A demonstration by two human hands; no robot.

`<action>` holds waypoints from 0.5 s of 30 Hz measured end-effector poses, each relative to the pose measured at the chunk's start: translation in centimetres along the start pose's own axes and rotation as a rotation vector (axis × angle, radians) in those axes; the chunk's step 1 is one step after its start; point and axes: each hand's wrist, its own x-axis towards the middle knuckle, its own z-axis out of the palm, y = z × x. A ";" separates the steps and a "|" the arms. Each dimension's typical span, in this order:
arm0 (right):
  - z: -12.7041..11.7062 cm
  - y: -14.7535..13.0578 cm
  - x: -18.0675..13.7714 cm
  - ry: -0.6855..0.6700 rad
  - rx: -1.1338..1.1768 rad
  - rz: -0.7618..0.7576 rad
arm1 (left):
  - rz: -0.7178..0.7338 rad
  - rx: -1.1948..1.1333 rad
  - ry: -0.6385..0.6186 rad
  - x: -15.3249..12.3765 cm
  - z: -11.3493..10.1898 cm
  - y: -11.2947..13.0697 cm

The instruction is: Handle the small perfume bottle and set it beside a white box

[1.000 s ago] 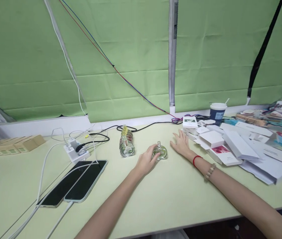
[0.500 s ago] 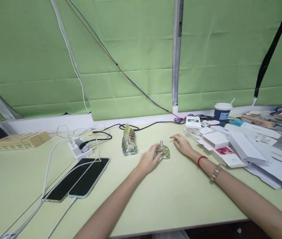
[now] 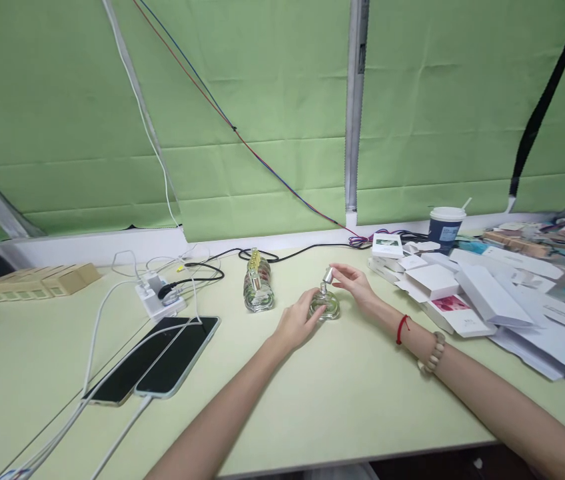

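Note:
A small round clear-glass perfume bottle (image 3: 331, 308) stands upright on the table. My left hand (image 3: 298, 317) is closed around its left side, fingers behind and thumb across the front. My right hand (image 3: 355, 283) pinches a silver cap (image 3: 328, 275) between thumb and fingertips. The cap is tilted right above the bottle's neck; whether the two touch I cannot tell. To the left, a row of similar perfume bottles (image 3: 258, 299) with yellowish tops runs away from me, one behind another.
Two phones (image 3: 177, 363) on charging cables lie at left, by a white power strip (image 3: 160, 303). Yellowish boxes (image 3: 40, 283) line the far left. Flattened white cartons (image 3: 492, 293) and a lidded paper cup (image 3: 445, 227) fill the right. A black cable (image 3: 307, 251) runs along the back.
My right hand has moved left to the bottle's top, and a silver cap now shows in its fingers. My left hand stays on the perfume bottle.

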 end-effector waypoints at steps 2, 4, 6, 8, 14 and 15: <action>0.4 -0.3 -0.2 -0.078 -0.113 -0.108 | 0.004 -0.003 -0.003 0.0 0.0 0.0; 0.8 -0.7 -0.5 -0.111 -0.207 -0.213 | 0.009 -0.004 -0.003 0.0 -0.1 0.0; 0.9 -0.9 -0.9 -0.104 -0.278 -0.311 | 0.013 -0.003 -0.002 0.0 -0.1 0.1; 0.9 -1.2 -1.2 -0.094 -0.332 -0.385 | 0.021 -0.008 -0.004 0.0 -0.1 0.1; 0.6 -1.2 -1.7 -0.090 -0.427 -0.481 | 0.042 -0.020 -0.003 -0.1 0.0 0.2; 0.7 -1.1 -1.8 -0.094 -0.439 -0.491 | 0.036 -0.015 -0.007 -0.1 0.0 0.2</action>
